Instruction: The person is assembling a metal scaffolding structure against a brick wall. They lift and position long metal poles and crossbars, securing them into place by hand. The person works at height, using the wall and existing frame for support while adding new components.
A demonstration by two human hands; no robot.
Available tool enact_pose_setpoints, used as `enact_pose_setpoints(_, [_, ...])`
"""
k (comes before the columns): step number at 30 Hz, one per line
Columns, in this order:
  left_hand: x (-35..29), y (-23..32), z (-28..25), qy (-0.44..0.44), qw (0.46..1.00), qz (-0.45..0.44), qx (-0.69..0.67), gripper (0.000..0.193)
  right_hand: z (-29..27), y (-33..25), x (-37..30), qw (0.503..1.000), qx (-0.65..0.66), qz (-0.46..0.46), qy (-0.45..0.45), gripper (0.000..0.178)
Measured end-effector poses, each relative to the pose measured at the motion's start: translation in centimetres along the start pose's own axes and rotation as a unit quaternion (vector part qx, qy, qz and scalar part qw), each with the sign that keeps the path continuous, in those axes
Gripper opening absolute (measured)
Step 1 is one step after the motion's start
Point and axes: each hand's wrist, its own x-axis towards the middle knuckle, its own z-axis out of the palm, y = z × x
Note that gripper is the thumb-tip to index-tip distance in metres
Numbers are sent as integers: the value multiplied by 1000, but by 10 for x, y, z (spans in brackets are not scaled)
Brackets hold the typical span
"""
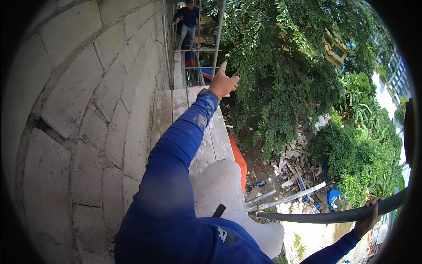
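Note:
My left hand [224, 82] is stretched out ahead over the walkway, one finger pointing away from me and another sticking out to the right. Nothing shows in it, and a dark band circles its wrist. Off to the right, my right hand [368, 216] is wrapped round a dark curved-looking pipe [316, 217], which runs sideways at about knee height. Beneath my left arm lie the grey walkway planks [215, 138]. My bent leg in pale trousers [217, 185] rests above them.
A rough block wall [88, 132] rises close on the left. Scaffold poles [219, 35] stand ahead, where a person [189, 22] in blue is standing on the scaffold. An orange sheet [237, 160] hangs at the walkway's right edge. Below right lie rubble [292, 158] and trees [281, 79].

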Motion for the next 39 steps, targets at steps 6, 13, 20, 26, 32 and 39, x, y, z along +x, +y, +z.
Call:
enact_pose_setpoints(6, [-156,-102,173,-218,965,-132,-64,97,-47,-5,23,994,67,60,-69,47])
enact_pose_setpoints(13, [-359,-220,301,-554,822,-110,72,78,-79,-59,94,999,1,48,-10,43])
enact_pose_setpoints(20, [-383,-192,284,-669,742,10,43,59,-104,-77,83,987,-143,-58,-33,39])
enact_pose_setpoints(26, [-341,-157,243,-501,865,6,9,46,-68,-72,87,997,-77,-1,18,35])
enact_pose_setpoints(32, [-350,-127,227,-589,805,29,65,53,-123,-83,97,996,-77,23,25,40])
enact_pose_setpoints(39, [-347,-124,214,-570,818,23,69,54,-106,-83,108,997,8,65,43,40])
